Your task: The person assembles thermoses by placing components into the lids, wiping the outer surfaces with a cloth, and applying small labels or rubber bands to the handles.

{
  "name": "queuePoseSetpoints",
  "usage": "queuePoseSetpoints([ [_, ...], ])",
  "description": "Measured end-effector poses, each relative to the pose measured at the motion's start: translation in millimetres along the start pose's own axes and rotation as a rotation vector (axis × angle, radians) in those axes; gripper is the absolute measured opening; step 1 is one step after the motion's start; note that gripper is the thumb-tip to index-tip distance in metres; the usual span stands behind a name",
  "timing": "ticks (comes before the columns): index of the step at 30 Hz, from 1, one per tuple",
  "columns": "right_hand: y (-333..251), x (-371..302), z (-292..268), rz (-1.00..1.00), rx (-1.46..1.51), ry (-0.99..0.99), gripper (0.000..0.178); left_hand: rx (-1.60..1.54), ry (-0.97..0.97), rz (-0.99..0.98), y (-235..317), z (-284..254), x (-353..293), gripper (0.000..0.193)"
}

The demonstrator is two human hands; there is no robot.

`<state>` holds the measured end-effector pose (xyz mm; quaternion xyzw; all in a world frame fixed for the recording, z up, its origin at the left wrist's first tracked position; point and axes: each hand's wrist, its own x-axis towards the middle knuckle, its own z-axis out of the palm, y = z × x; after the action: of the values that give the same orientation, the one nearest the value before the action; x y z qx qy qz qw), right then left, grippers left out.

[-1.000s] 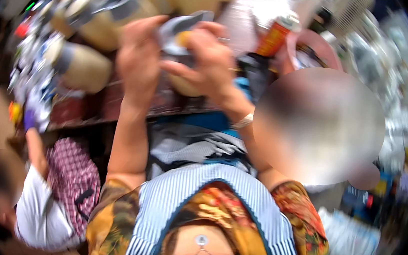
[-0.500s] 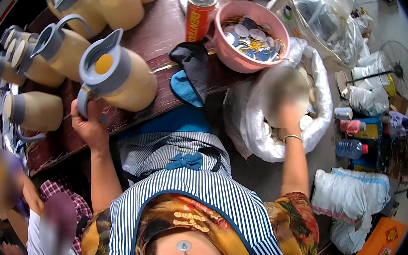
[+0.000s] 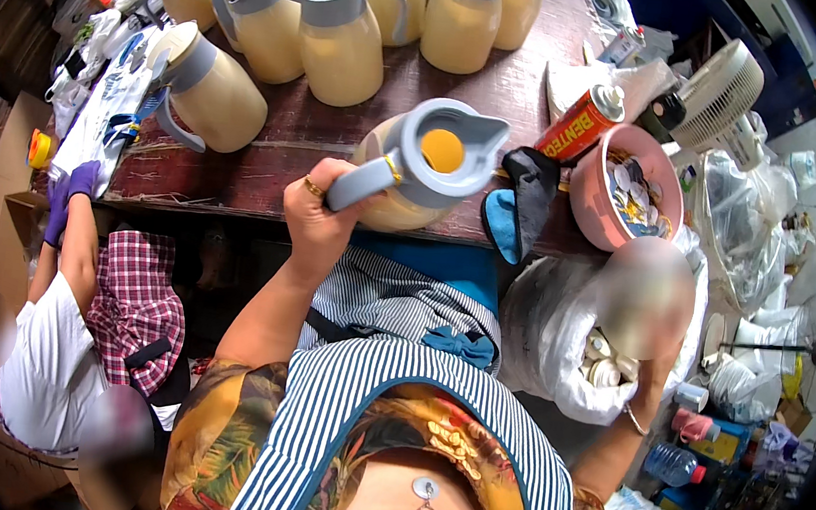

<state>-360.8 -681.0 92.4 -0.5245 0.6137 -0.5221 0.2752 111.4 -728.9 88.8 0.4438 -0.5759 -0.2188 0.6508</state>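
Observation:
My left hand (image 3: 317, 212) is closed round the grey handle of a beige thermos jug (image 3: 402, 216) at the table's front edge. The jug's grey spout points right, and an orange-yellow disc shows inside its uncapped mouth. At the right, my right hand (image 3: 657, 346) reaches into the mouth of a white woven sack (image 3: 542, 316). A blurred patch covers its fingers, so what they hold cannot be made out. Several pale round lids (image 3: 603, 366) lie in the sack below that hand.
Several more jugs (image 3: 342, 58) stand on the dark red table (image 3: 276, 180). A black and blue cloth (image 3: 511, 214), a red spray can (image 3: 580, 122) and a pink basin (image 3: 600, 191) of discs sit right of my jug. A co-worker's purple-gloved hand (image 3: 82, 180) is at the far left.
The view has swung, so the table and sack appear farther right. My left hand still grips the jug's handle, and the jug's spout now points right. My right hand stays at the sack.

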Motion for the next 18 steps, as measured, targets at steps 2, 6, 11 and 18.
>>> queuePoseSetpoints([
  [2,-59,-5,74,-0.335,0.227,0.051,0.087,0.048,-0.118,0.056,17,4,-3,0.02],
  [6,-98,8,175,-0.777,0.061,-0.214,0.081,-0.045,-0.157,0.053,36,11,-6,0.022],
  [11,-134,31,184,-1.0,-0.018,-0.573,0.096,-0.007,-0.235,0.035,50,-11,-3,0.02],
  [18,-191,48,209,-1.463,-0.138,-0.931,0.06,-0.137,-0.376,-0.148,62,-28,13,0.028],
])
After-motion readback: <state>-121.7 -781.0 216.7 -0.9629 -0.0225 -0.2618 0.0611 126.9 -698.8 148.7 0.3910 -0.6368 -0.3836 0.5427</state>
